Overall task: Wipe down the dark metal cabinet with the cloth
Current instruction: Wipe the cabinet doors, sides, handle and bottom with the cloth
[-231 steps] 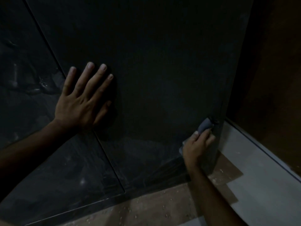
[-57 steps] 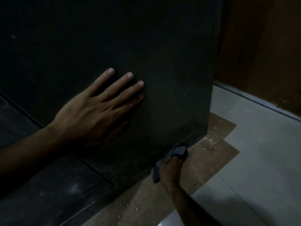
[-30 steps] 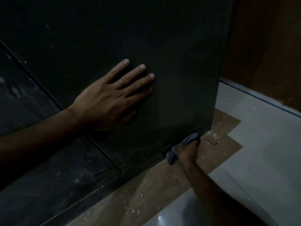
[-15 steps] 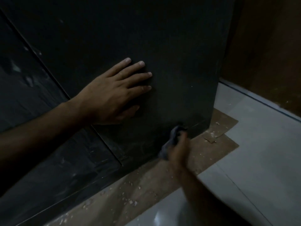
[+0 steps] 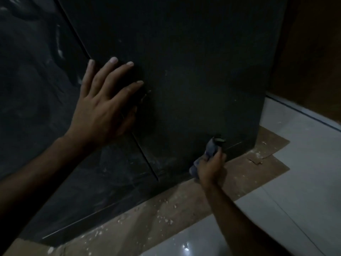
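My left hand lies flat against the dark metal cabinet, fingers straight and fanned wide, holding nothing. I judge it is there to brace me while I lean down low, and to steady the panel under the rubbing. It sits across the thin vertical seam that runs down the face, with the palm on the glossier panel to the left and the fingertips on the matt panel to the right. The forearm comes in from the lower left, wrist bent back a little.

My right hand works near the cabinet's bottom edge, close to its right corner. Its fingers are curled round a bunched grey-blue cloth, which sticks up out of my grip and presses against the metal just above the floor. I hold it wadded, I think, so that a firm tip gets into the low strip where grime gathers. That arm reaches up from the lower right, nearly straight, knuckles toward me.

Under the cabinet lies a brown sheet of cardboard, scattered with pale crumbs, and beyond it the pale tiled floor. The lower metal shows faint smears, so this strip seems not yet finished.
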A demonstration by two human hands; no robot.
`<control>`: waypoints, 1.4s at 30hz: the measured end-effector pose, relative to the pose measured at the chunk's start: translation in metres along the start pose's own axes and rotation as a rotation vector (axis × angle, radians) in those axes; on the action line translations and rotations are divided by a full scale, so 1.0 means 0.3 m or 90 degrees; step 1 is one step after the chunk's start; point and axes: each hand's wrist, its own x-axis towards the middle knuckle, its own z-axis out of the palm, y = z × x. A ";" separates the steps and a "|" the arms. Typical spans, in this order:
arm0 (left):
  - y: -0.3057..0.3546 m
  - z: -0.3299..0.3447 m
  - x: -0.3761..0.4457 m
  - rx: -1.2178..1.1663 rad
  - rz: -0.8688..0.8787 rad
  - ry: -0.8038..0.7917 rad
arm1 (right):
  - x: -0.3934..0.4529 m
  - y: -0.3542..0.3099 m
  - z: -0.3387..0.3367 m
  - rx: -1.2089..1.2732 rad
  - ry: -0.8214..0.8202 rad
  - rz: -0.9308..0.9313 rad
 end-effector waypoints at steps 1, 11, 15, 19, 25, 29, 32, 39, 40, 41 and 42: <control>-0.015 -0.010 -0.016 0.008 -0.006 -0.004 | -0.014 -0.010 0.011 -0.030 0.036 -0.004; -0.051 0.007 -0.040 0.063 -0.007 -0.002 | -0.188 0.070 0.093 -0.140 -0.229 -0.223; -0.086 0.003 -0.066 0.067 0.035 -0.026 | -0.070 0.005 0.036 -0.034 0.039 -0.110; -0.087 0.020 -0.091 0.103 0.043 -0.015 | -0.317 0.044 0.168 -0.209 -0.165 -0.386; -0.111 0.036 -0.094 0.108 0.051 -0.007 | -0.151 0.189 0.109 -0.145 -0.210 -0.281; -0.107 0.039 -0.092 0.123 0.063 -0.018 | -0.033 0.214 0.103 -0.204 0.009 -0.068; -0.102 0.045 -0.087 0.134 0.052 -0.017 | -0.220 0.230 0.212 -0.237 -0.064 -0.181; -0.114 0.045 -0.096 0.137 0.065 -0.018 | -0.173 0.283 0.221 -0.088 -0.136 -0.074; -0.114 0.045 -0.094 0.139 0.069 -0.018 | -0.088 0.271 0.185 -0.056 -0.058 -0.018; -0.114 0.046 -0.089 0.141 0.075 -0.018 | -0.025 0.261 0.167 -0.039 -0.004 0.017; -0.114 0.046 -0.086 0.140 0.079 -0.018 | -0.001 0.251 0.165 -0.066 0.027 0.027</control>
